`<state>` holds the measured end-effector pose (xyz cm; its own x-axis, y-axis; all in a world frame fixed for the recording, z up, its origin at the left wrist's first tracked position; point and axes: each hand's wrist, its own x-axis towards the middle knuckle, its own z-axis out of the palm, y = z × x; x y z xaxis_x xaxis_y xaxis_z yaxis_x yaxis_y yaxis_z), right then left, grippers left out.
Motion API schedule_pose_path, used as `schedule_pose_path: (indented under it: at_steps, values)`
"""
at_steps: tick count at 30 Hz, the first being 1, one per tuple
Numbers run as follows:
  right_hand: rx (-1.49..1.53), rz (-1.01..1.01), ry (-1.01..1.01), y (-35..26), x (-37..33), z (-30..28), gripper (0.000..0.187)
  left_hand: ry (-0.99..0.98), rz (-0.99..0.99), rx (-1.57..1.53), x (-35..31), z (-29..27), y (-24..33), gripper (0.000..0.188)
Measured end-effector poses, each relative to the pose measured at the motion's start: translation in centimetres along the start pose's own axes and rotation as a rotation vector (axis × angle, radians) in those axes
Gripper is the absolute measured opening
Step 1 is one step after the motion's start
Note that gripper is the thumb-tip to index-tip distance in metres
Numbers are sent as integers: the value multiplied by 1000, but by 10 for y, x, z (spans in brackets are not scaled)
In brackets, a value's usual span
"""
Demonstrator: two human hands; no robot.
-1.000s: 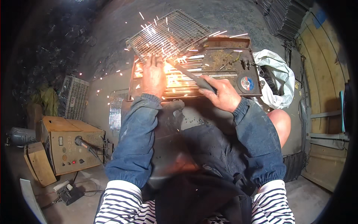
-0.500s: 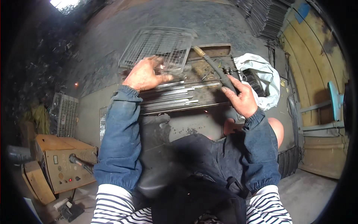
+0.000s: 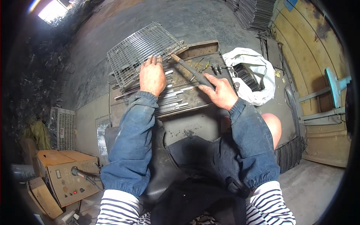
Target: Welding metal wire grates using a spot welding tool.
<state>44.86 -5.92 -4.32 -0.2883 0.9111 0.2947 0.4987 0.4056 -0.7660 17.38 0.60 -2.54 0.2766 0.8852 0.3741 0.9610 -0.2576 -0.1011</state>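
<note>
Grey floor (image 3: 202, 26) stretches beyond both hands, with a stack of dark panels (image 3: 253, 13) far off ahead of the right grip and a beige machine (image 3: 73, 178) well to the left of the left forearm. Between the hands and that floor sits a metal tray (image 3: 187, 71), and the wire panel (image 3: 140, 45) lies tilted across its far left part, just past the fingertips of the left hand (image 3: 153, 78). Those fingers lie straight and side by side, palm down over the panel's near edge; whether they pinch any wire underneath, I cannot tell. Fingers and thumb of the right hand (image 3: 221, 93) are wrapped about the handle end of a long dark torch (image 3: 193, 71), its tip pointing near the left fingertips; contact with the panel cannot be made out. As far as it shows, the panel's grid is largely formed, wires crossing over its whole face, so much of this piece seems done. No spark or glow shows at the tip, and how many joints are left is too small to judge. Loose metal rods (image 3: 168, 101) lie beside and below the left hand, not joined to anything, and a white sack (image 3: 268, 71) stands right of the right grip.
</note>
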Motion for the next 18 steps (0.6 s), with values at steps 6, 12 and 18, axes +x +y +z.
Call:
schedule_pose_path:
  at_steps: [6,12,18]
  values:
    - [6,-2,14,0,8,7,53,-6,-1,13,-2,0,-1,55]
    - [8,24,3,-2,9,6,51,26,38,-54,-1,-9,2,51]
    - [29,16,-4,-6,11,5,50,96,57,-9,-3,-8,2,46]
